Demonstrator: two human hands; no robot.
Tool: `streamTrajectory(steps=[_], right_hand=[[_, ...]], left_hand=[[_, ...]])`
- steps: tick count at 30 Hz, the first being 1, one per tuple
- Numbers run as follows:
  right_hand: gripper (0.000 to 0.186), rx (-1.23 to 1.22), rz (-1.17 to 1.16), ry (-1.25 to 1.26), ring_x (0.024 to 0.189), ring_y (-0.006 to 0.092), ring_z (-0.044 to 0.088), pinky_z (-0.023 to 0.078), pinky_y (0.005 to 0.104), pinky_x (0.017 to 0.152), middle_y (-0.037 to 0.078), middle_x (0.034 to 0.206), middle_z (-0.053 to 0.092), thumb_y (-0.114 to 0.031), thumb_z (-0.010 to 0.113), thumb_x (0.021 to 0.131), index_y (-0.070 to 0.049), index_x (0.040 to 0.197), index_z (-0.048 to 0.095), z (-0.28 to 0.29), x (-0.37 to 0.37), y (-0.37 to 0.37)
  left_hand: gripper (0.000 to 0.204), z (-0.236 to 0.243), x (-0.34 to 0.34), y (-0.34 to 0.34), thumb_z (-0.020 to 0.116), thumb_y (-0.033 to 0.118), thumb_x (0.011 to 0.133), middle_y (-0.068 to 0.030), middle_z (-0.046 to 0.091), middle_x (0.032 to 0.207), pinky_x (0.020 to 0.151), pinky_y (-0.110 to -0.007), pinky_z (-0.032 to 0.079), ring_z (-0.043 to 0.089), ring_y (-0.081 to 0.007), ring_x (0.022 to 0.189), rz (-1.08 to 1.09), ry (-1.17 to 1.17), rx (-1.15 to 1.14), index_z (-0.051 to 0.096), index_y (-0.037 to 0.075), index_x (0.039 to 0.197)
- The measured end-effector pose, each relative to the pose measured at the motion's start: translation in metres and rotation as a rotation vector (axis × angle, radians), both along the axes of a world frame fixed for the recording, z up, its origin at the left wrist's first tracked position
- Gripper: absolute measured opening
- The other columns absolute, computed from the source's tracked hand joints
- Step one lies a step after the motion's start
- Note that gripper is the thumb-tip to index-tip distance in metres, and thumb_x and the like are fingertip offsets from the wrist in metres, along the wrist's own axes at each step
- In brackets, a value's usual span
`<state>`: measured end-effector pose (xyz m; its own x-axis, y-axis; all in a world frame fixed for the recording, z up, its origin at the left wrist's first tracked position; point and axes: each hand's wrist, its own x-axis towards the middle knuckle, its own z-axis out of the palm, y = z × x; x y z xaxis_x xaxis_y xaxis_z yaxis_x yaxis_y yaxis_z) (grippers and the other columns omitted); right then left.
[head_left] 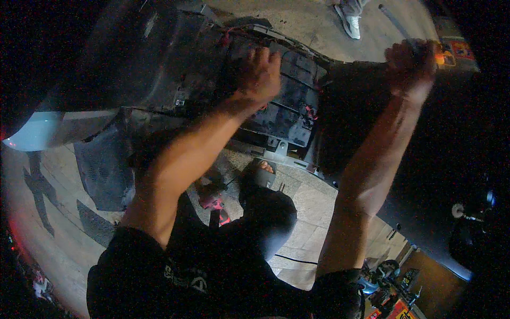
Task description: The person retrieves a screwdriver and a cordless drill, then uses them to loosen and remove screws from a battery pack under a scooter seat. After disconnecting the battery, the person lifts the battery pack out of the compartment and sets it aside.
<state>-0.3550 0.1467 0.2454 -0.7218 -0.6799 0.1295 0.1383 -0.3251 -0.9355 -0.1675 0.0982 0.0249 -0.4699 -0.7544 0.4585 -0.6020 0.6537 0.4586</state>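
From the head view, a dark, grimy vehicle underside [175,69] fills the upper left; set into it is a black ribbed tray [289,109] with red wires [309,112] at its right edge. The left hand [258,74] is curled against the underside just left of the tray. The right hand [410,66], well right of the tray, is clenched on an orange-handled tool [440,57]. Below the tray lies a tiled floor [308,202].

Matt black plastic underside panel [287,101], dusty and rough; smooth orange plastic tool handle [440,57]; pale stone-like floor tiles [313,199]
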Motion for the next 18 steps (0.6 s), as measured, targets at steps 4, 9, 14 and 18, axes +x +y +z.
streamTrajectory(steps=[4, 9, 14, 18], right_hand=[[0.030, -0.035, 0.066, 0.310, 0.066, 0.0203, 0.048, 0.040, 0.0350, 0.062, 0.006, 0.076, 0.056, -0.037, 0.057, 0.091, -0.008, 0.090, 0.060, 0.031, 0.006, 0.011], [0.035, -0.079, 0.184, 0.207, 0.071, 0.0222, 0.052, 0.042, 0.0350, 0.065, 0.007, 0.078, 0.057, -0.041, 0.059, 0.088, -0.006, 0.094, 0.059, 0.027, 0.009, 0.036], [0.031, -0.063, 0.110, 0.194, 0.062, 0.0183, 0.046, 0.037, 0.0328, 0.059, 0.004, 0.070, 0.050, -0.040, 0.056, 0.092, -0.009, 0.089, 0.057, 0.007, 0.043, 0.038], [0.030, -0.019, 0.207, 0.178, 0.051, 0.0128, 0.034, 0.028, 0.0305, 0.050, -0.001, 0.058, 0.038, -0.037, 0.052, 0.095, -0.012, 0.080, 0.053, -0.007, 0.045, 0.038]], left_hand=[[0.012, -0.010, 0.014, -0.020, 0.056, 0.009, 0.077, -0.0135, 0.056, 0.094, 0.075, -0.043, 0.048, 0.054, -0.0342, 0.091, -0.191, 0.046, -0.125, 0.064, 0.007, 0.085], [0.026, -0.021, 0.011, -0.035, 0.063, 0.005, 0.073, -0.0140, 0.059, 0.095, 0.078, -0.044, 0.050, 0.057, -0.0363, 0.090, -0.329, 0.023, -0.003, 0.065, 0.005, 0.099], [0.032, -0.022, 0.011, -0.055, 0.066, 0.004, 0.069, -0.0152, 0.059, 0.094, 0.081, -0.044, 0.050, 0.058, -0.0379, 0.092, -0.479, -0.018, 0.030, 0.061, 0.003, 0.101], [0.032, -0.020, 0.011, -0.055, 0.068, 0.006, 0.070, -0.0184, 0.059, 0.101, 0.085, -0.045, 0.048, 0.057, -0.0394, 0.097, -0.517, -0.062, 0.010, 0.058, 0.002, 0.101]])
